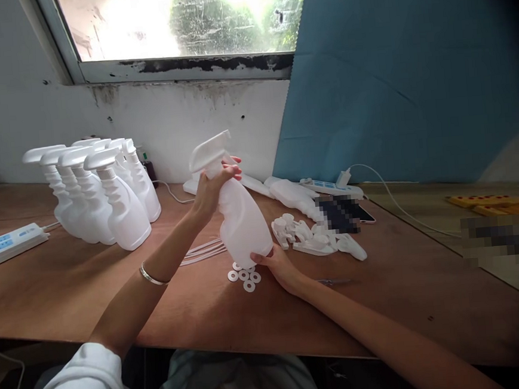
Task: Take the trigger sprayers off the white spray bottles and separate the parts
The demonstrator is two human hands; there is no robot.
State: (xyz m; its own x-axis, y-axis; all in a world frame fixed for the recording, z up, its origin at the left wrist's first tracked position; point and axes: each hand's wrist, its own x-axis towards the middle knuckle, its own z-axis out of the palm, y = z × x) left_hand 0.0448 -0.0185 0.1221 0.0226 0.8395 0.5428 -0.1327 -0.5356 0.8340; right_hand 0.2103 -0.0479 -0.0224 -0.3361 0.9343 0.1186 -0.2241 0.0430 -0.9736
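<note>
A white spray bottle (245, 222) is held up tilted over the table, its trigger head leaning to the left. My left hand (216, 186) is wrapped round the neck just under the trigger head. With the thumb on its side, my right hand (281, 268) grips the base of the same bottle. Below it lie several flat white ring washers (249, 286). Thin white tubes (201, 252) lie left of the washers, partly hidden by the bottle. To the right is a pile of loose white trigger-head parts (307, 235).
Several white spray bottles with heads (130, 228) stand grouped at the left. A power strip (12, 244) lies near the left edge, another power strip (331, 187) at the back right. White bottles (293, 193) lie by the wall. A dark phone-like object (364, 211) lies right.
</note>
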